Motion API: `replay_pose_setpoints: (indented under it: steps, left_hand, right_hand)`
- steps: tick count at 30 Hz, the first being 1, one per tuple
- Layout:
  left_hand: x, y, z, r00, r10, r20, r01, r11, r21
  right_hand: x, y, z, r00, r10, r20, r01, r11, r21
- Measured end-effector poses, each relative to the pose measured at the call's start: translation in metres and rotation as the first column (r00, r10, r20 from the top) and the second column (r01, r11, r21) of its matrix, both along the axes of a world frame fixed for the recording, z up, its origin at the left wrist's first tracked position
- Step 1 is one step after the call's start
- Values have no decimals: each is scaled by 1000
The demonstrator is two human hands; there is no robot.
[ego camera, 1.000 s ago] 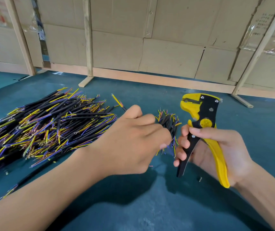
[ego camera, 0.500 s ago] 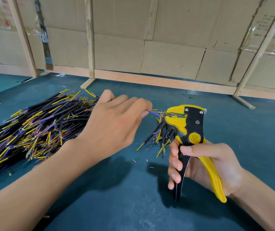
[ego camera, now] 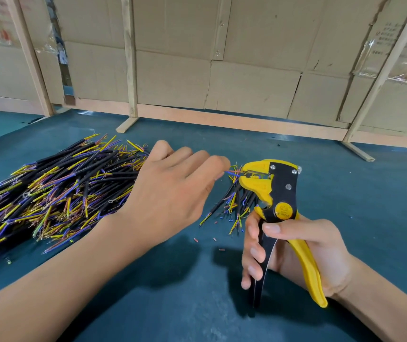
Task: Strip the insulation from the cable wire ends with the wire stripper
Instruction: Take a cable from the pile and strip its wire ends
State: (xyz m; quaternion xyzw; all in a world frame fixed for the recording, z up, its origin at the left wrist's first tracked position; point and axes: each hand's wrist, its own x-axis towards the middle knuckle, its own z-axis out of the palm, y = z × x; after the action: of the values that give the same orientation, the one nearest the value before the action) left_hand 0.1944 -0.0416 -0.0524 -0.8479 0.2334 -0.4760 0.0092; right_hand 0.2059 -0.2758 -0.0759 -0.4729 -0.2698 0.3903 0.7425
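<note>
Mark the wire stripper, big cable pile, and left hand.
wire stripper [ego camera: 285,186], head view, black body plate.
big cable pile [ego camera: 57,191], head view, middle of heap.
left hand [ego camera: 170,193], head view, back of hand.

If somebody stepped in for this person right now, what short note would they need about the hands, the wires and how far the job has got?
Left hand: pinches the thin coloured wire ends and feeds them into the tool's head.
Right hand: grips the yellow-and-black wire stripper upright by its handles; the squeeze is not yet visible.
Things: the large pile of black cables with yellow and purple wires lies at left on the dark green table; a smaller bunch of black cables lies behind the stripper.
Done: insulation bits lie scattered on the table, so some ends seem stripped.
Left: strip this end, then the rest.
</note>
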Motion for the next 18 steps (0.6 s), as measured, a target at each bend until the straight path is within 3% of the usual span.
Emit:
replay_pose_setpoints:
  steps: [7,18]
  left_hand:
    - [-6,-6,0,996,-47,-72,38,992,-120]
    - [-13,-20,-2,992,-100,-78,86,982,-168]
  right_hand:
    - [-1,0,0,1000,2,4,-2,1000,0]
    - [-7,5,4,996,-39,76,41,999,-26]
